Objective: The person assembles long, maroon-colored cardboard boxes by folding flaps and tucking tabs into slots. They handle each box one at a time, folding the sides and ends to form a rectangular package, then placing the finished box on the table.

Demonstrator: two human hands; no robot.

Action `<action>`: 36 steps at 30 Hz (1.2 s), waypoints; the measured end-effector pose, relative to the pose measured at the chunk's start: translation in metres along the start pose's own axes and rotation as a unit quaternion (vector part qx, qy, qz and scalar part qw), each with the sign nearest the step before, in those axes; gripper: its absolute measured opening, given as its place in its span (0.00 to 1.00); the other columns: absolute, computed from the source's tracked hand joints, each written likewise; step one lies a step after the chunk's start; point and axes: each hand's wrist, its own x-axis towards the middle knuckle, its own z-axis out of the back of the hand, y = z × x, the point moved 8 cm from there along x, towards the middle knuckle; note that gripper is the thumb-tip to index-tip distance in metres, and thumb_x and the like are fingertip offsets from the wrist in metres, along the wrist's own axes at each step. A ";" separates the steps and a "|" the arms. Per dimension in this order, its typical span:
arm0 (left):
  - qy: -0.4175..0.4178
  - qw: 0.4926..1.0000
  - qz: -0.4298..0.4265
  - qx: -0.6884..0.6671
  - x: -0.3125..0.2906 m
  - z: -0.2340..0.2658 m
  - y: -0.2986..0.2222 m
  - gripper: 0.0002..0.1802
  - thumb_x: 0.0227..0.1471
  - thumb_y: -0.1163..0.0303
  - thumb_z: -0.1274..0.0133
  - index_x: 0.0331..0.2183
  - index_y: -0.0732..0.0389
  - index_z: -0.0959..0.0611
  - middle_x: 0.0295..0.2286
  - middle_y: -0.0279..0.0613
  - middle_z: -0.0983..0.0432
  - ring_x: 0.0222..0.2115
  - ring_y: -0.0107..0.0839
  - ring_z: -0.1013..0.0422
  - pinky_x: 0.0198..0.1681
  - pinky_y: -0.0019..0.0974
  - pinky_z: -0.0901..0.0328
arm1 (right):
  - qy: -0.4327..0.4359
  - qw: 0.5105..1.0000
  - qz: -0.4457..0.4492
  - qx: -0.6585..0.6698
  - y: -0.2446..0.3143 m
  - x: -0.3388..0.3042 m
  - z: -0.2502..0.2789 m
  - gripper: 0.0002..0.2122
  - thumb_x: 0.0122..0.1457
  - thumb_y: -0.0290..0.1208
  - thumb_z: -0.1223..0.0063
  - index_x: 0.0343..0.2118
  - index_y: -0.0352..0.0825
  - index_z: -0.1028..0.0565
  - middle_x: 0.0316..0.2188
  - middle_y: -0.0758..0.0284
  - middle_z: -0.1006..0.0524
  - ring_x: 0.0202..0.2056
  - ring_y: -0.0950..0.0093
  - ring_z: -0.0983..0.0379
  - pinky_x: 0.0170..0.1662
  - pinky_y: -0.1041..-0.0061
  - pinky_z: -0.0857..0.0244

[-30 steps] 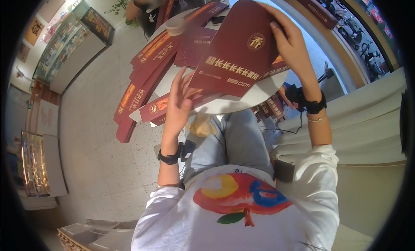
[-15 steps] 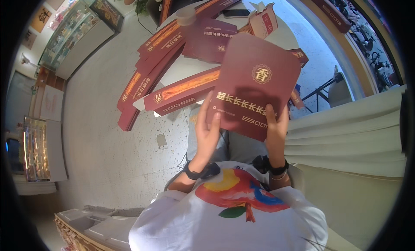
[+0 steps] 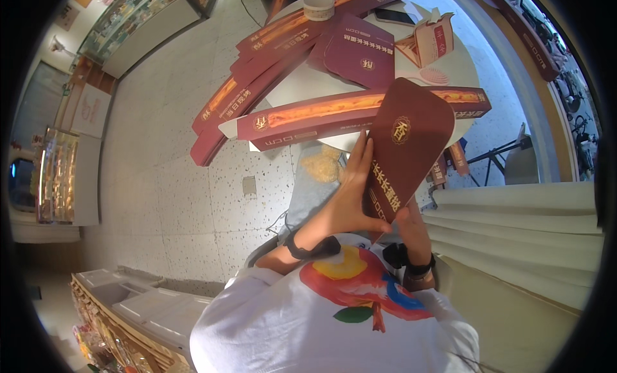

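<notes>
A flat maroon carton (image 3: 411, 125) with a rounded top and gold print is tilted up in front of me, at the near edge of the round table. My left hand (image 3: 353, 202) lies along its left side, fingers stretched up the edge and thumb at the bottom. My right hand (image 3: 413, 231) grips its lower right edge, with some fingers hidden behind it. Just beyond lies a long maroon box (image 3: 315, 125) with a picture strip, partly covered by the carton. Another flat maroon carton (image 3: 360, 48) rests farther back on the table.
Several long maroon boxes (image 3: 257, 83) overlap at the table's left side. A white round container (image 3: 319, 8), a phone (image 3: 395, 17), a printed paper bag (image 3: 429, 42) and a pink oval item (image 3: 434, 76) are at the back. A pale curtain (image 3: 508, 225) hangs at right.
The carton has turned away from facing me and looks narrower, tilted to the right. My left hand has slid up along its left edge. The whole view has shifted somewhat.
</notes>
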 end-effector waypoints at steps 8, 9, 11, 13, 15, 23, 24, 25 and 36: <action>0.040 0.979 0.050 -0.191 0.014 0.006 0.007 0.70 0.31 0.66 0.30 0.66 0.61 0.61 0.66 0.58 0.69 0.67 0.47 0.67 0.67 0.42 0.62 | -0.025 0.999 0.025 -0.001 0.002 0.036 0.005 0.46 0.58 0.52 0.45 0.67 0.30 0.58 0.65 0.58 0.48 0.62 0.70 0.45 0.51 0.73 0.35; 0.040 0.974 0.056 -0.218 0.015 0.005 0.012 0.69 0.32 0.68 0.31 0.66 0.61 0.60 0.66 0.56 0.69 0.67 0.45 0.67 0.67 0.42 0.62 | -0.027 0.999 0.034 -0.004 0.005 0.039 0.005 0.45 0.59 0.50 0.45 0.67 0.30 0.58 0.66 0.58 0.48 0.63 0.69 0.45 0.51 0.74 0.35; 0.038 0.960 0.070 -0.270 0.017 0.000 0.020 0.67 0.33 0.72 0.33 0.66 0.60 0.59 0.66 0.53 0.68 0.67 0.42 0.66 0.67 0.41 0.62 | -0.037 0.998 0.056 0.001 0.011 0.043 0.005 0.42 0.60 0.45 0.46 0.67 0.31 0.58 0.66 0.58 0.48 0.64 0.67 0.47 0.50 0.76 0.34; 0.026 0.928 0.098 -0.358 0.018 -0.003 0.012 0.61 0.36 0.79 0.40 0.66 0.58 0.58 0.67 0.48 0.67 0.67 0.38 0.65 0.67 0.39 0.63 | -0.051 0.996 0.068 -0.002 0.011 0.042 0.008 0.40 0.61 0.40 0.46 0.67 0.31 0.57 0.65 0.58 0.47 0.64 0.66 0.47 0.47 0.78 0.32; 0.001 0.900 0.128 -0.416 0.020 -0.008 0.007 0.60 0.36 0.82 0.44 0.66 0.57 0.58 0.67 0.47 0.67 0.67 0.37 0.65 0.67 0.39 0.63 | -0.065 0.995 0.069 -0.029 0.010 0.040 0.011 0.37 0.61 0.36 0.47 0.67 0.31 0.55 0.65 0.58 0.45 0.64 0.66 0.46 0.45 0.80 0.31; -0.008 0.998 -0.002 -0.057 0.008 -0.015 0.004 0.42 0.48 0.82 0.57 0.64 0.67 0.50 0.64 0.57 0.52 0.65 0.45 0.52 0.64 0.42 0.52 | -0.121 0.974 0.065 -0.181 0.015 0.025 0.010 0.33 0.58 0.28 0.49 0.65 0.31 0.48 0.62 0.55 0.40 0.61 0.64 0.40 0.41 0.79 0.27; -0.007 1.000 -0.001 -0.022 0.006 -0.014 0.003 0.40 0.50 0.82 0.58 0.64 0.67 0.48 0.62 0.58 0.49 0.63 0.45 0.48 0.62 0.43 0.49 | -0.135 0.967 0.071 -0.204 0.015 0.022 0.009 0.32 0.58 0.27 0.49 0.65 0.31 0.48 0.62 0.54 0.40 0.61 0.63 0.40 0.40 0.78 0.27; -0.007 1.000 -0.001 0.012 0.005 -0.013 -0.001 0.38 0.51 0.81 0.58 0.64 0.67 0.46 0.61 0.59 0.47 0.61 0.46 0.44 0.61 0.43 0.46 | -0.146 0.964 0.058 -0.214 0.013 0.020 0.009 0.33 0.58 0.29 0.48 0.65 0.31 0.47 0.62 0.54 0.40 0.61 0.61 0.40 0.43 0.76 0.28; -0.127 0.815 0.127 -0.551 -0.011 0.041 0.029 0.31 0.54 0.87 0.60 0.60 0.69 0.41 0.52 0.54 0.33 0.48 0.36 0.29 0.52 0.37 0.30 | -0.282 0.889 0.150 -0.328 0.044 0.012 0.063 0.32 0.51 0.27 0.36 0.60 0.35 0.38 0.54 0.57 0.33 0.53 0.67 0.33 0.53 0.70 0.37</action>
